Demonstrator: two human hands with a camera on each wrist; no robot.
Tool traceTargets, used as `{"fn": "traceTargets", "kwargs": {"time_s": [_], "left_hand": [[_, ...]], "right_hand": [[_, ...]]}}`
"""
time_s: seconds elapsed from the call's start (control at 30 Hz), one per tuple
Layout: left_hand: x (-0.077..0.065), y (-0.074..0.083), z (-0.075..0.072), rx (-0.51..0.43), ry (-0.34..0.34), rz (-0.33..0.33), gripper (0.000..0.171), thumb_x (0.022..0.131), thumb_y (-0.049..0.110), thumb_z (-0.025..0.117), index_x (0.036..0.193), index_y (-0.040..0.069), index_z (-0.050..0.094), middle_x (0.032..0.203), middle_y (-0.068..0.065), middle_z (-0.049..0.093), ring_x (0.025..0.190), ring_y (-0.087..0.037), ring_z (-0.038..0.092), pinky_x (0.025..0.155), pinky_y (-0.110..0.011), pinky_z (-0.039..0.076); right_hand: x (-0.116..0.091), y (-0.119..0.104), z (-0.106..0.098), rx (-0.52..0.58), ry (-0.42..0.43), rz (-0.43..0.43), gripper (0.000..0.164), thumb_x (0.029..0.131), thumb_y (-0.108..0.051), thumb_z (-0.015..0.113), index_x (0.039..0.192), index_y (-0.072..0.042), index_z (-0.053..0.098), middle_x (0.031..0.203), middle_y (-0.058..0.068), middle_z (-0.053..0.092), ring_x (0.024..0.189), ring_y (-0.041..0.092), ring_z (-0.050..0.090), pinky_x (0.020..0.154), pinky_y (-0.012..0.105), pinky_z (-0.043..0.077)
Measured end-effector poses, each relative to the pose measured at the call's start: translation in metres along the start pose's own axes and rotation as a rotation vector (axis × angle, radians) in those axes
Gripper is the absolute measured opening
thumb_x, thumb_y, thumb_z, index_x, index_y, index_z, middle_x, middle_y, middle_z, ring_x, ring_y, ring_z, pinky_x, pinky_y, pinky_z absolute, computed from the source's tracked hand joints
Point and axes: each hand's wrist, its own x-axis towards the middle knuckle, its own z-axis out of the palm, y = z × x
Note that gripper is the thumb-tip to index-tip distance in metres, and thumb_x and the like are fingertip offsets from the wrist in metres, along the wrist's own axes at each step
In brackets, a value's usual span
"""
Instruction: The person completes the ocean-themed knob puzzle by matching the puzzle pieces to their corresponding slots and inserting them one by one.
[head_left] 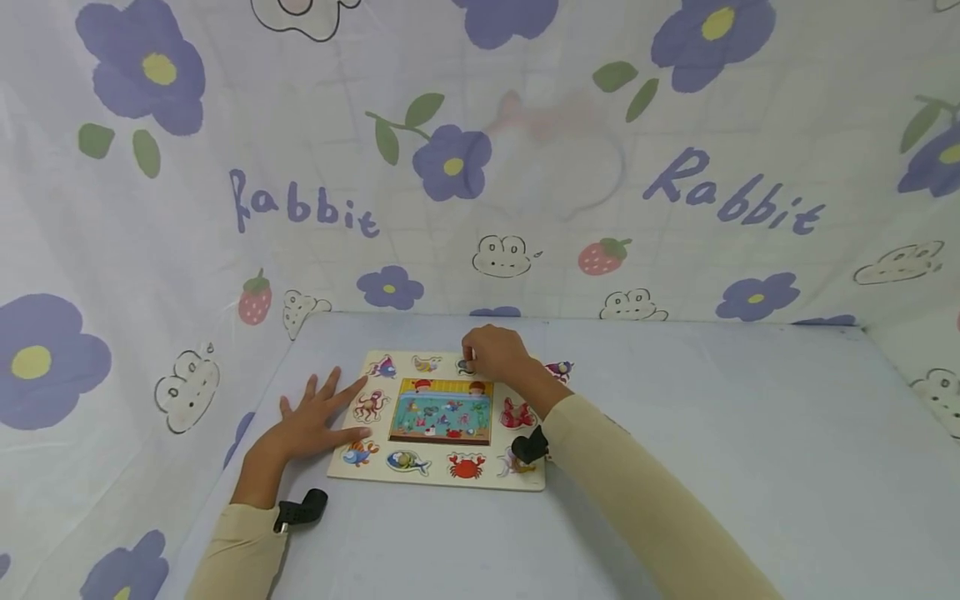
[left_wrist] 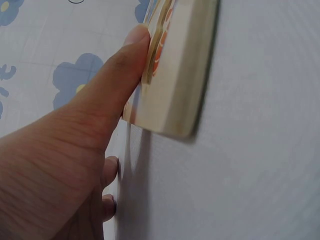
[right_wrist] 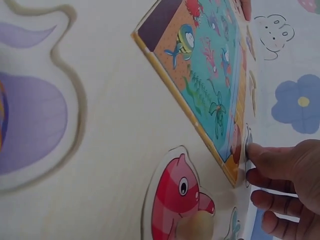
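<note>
A wooden sea-animal puzzle board (head_left: 442,485) lies on the table, with an aquarium picture (head_left: 442,417) in its middle. My left hand (head_left: 311,422) is spread at the board's left side, fingers straight. In the left wrist view its thumb (left_wrist: 125,62) presses along the board's edge (left_wrist: 172,112). At the far edge, my right hand (head_left: 497,354) pinches a small dark puzzle piece (head_left: 462,367) at its slot, mostly hidden under the fingertips. In the right wrist view, the right hand's thumb and fingers (right_wrist: 272,160) meet at that slot, past the picture's corner.
Around the picture sit an octopus piece (head_left: 370,406), a red crab piece (head_left: 466,467), a striped fish piece (head_left: 408,462) and a red piece (head_left: 516,413) with a knob. A purple-and-red piece (head_left: 560,370) lies right of the board. A patterned curtain (head_left: 555,275) hangs behind.
</note>
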Motion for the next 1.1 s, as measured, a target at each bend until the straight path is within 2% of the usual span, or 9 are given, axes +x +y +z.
{"fn": "traceTargets", "kwargs": {"time_s": [0.23, 0.37, 0.5, 0.6, 0.83, 1.1], "left_hand": [[0.0, 0.001, 0.0, 0.011, 0.002, 0.006, 0.095, 0.086, 0.068, 0.067, 0.161, 0.025, 0.029, 0.168, -0.024, 0.005, 0.149, -0.057, -0.006, 0.103, -0.085, -0.009], [-0.001, 0.001, 0.0, 0.008, -0.003, 0.002, 0.096, 0.085, 0.069, 0.067, 0.161, 0.025, 0.029, 0.168, -0.024, 0.005, 0.149, -0.057, -0.006, 0.102, -0.085, -0.009], [0.0, 0.002, 0.0, 0.005, -0.003, 0.003, 0.096, 0.085, 0.068, 0.068, 0.161, 0.025, 0.029, 0.168, -0.024, 0.005, 0.149, -0.057, -0.006, 0.103, -0.085, -0.009], [0.0, 0.003, -0.001, 0.008, -0.004, 0.002, 0.096, 0.085, 0.068, 0.068, 0.161, 0.025, 0.029, 0.168, -0.025, 0.005, 0.149, -0.057, -0.006, 0.103, -0.084, -0.009], [0.004, 0.004, 0.005, 0.013, -0.029, 0.002, 0.098, 0.084, 0.072, 0.065, 0.162, 0.027, 0.026, 0.168, -0.024, 0.002, 0.149, -0.057, -0.007, 0.103, -0.084, -0.01], [0.003, 0.003, 0.004, 0.012, -0.031, 0.009, 0.096, 0.086, 0.07, 0.065, 0.162, 0.028, 0.025, 0.168, -0.025, 0.001, 0.149, -0.057, -0.009, 0.102, -0.085, -0.011]], "right_hand": [[-0.005, 0.001, 0.0, 0.019, -0.016, -0.008, 0.011, 0.095, -0.027, 0.073, 0.1, -0.017, 0.072, 0.097, -0.002, 0.069, 0.082, 0.016, 0.059, 0.073, 0.032, 0.052], [-0.013, 0.003, -0.004, 0.012, -0.015, -0.018, 0.022, 0.096, -0.032, 0.072, 0.11, -0.016, 0.073, 0.107, 0.0, 0.072, 0.083, 0.016, 0.06, 0.073, 0.034, 0.052], [-0.024, 0.007, -0.011, 0.016, 0.016, -0.017, 0.029, 0.097, -0.035, 0.07, 0.118, -0.016, 0.072, 0.107, 0.0, 0.073, 0.085, 0.015, 0.06, 0.076, 0.035, 0.054], [-0.036, 0.01, -0.019, 0.049, 0.046, -0.036, 0.029, 0.097, -0.034, 0.07, 0.118, -0.014, 0.073, 0.101, 0.0, 0.073, 0.084, 0.016, 0.061, 0.076, 0.034, 0.054], [-0.073, 0.026, -0.04, 0.118, 0.073, -0.043, 0.025, 0.097, -0.032, 0.071, 0.114, -0.014, 0.075, 0.093, -0.001, 0.07, 0.078, 0.014, 0.059, 0.065, 0.029, 0.051], [-0.111, 0.036, -0.057, 0.143, 0.106, -0.042, 0.024, 0.098, -0.035, 0.069, 0.111, -0.015, 0.076, 0.091, -0.003, 0.07, 0.079, 0.015, 0.059, 0.065, 0.029, 0.051]]}}
